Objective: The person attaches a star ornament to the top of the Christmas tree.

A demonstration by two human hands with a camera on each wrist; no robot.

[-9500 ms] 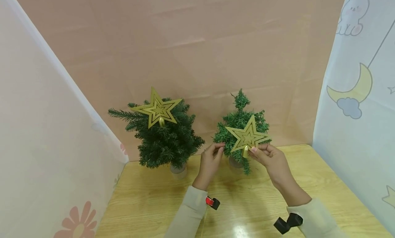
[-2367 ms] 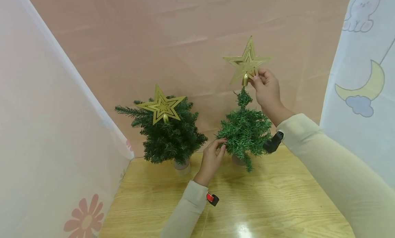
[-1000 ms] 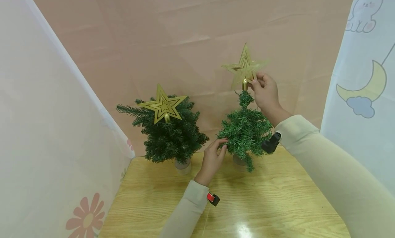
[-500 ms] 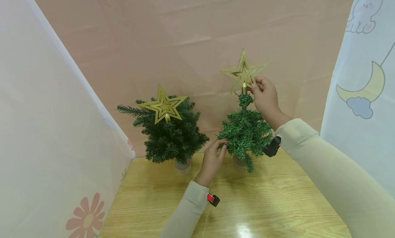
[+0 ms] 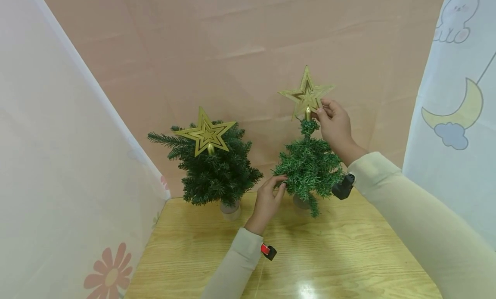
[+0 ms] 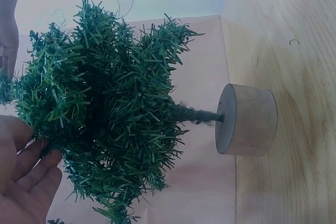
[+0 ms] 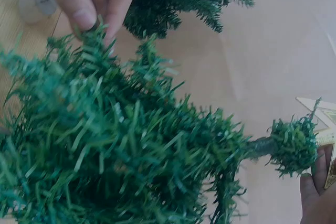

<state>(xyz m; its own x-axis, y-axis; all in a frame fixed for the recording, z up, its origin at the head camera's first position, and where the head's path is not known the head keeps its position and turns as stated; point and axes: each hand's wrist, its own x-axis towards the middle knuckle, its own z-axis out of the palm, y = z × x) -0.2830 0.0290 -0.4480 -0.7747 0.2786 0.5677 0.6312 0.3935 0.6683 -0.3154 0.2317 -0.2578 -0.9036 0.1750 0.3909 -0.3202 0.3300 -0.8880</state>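
At upper right of the frame, our right hand [image 5: 334, 122] pinching the star [image 5: 306, 93] should lower it straight onto the treetop [image 5: 309, 126] while our left hand [image 5: 270, 200] grips a branch, steadying the tree [image 5: 308, 167].

Light wooden table [image 5: 348, 264]; two small trees [image 5: 308, 165] [image 5: 215, 169] stand on it.

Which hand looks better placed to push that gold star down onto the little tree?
The right hand, probably: it already pinches the gold star just above the treetop. The left hand holds the tree's lower branches.
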